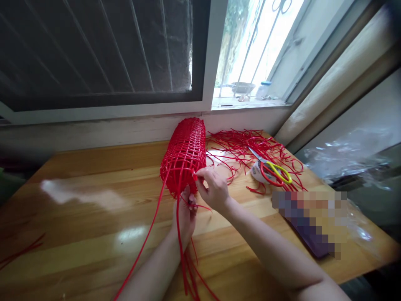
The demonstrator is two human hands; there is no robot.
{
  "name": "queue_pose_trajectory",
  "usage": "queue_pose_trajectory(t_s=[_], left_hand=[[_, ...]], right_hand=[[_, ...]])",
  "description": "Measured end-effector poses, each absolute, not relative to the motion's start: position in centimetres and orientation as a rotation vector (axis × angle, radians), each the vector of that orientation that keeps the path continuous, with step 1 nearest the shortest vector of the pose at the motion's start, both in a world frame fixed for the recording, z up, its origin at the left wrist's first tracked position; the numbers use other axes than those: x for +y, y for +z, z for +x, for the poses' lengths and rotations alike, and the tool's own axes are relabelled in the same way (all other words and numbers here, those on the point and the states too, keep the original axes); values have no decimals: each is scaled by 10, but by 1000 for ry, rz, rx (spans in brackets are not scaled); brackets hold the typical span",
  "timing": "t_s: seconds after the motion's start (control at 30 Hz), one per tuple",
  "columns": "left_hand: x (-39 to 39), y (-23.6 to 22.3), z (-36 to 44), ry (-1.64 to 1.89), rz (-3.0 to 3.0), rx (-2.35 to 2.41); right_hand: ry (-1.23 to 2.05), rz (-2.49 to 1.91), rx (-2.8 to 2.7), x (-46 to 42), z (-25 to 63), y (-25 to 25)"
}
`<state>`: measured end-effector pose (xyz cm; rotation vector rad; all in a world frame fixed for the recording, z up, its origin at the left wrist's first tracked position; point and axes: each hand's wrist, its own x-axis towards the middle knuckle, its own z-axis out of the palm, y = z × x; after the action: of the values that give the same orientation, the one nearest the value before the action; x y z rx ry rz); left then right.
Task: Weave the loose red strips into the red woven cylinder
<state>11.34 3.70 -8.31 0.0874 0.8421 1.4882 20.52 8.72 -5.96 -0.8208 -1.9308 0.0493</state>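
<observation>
A red woven basket (186, 146) lies on its side on the wooden table, its near end toward me. Long loose red strands (156, 209) hang from that end, past my left forearm. My left hand (185, 213) is closed at the lower part of the near end, thumb up and fingers partly hidden by the weave. At the right of the same end, my right hand (214, 188) pinches a red strip (194, 173) between thumb and forefinger.
Right of the basket lies a heap of loose red strips (241, 140). Scissors (272, 169) with red and yellow handles rest on a small white roll (258, 172). Nearer is a blurred-out flat object (303, 225). A window wall (125, 113) borders the table's far edge.
</observation>
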Motion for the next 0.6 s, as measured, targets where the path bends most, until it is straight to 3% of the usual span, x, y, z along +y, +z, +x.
queue_pose_trajectory(t_s=[0.6], left_hand=[[39,-88,110,1523,36,832]], right_hand=[[120,-789,-1944,91,198,-60]])
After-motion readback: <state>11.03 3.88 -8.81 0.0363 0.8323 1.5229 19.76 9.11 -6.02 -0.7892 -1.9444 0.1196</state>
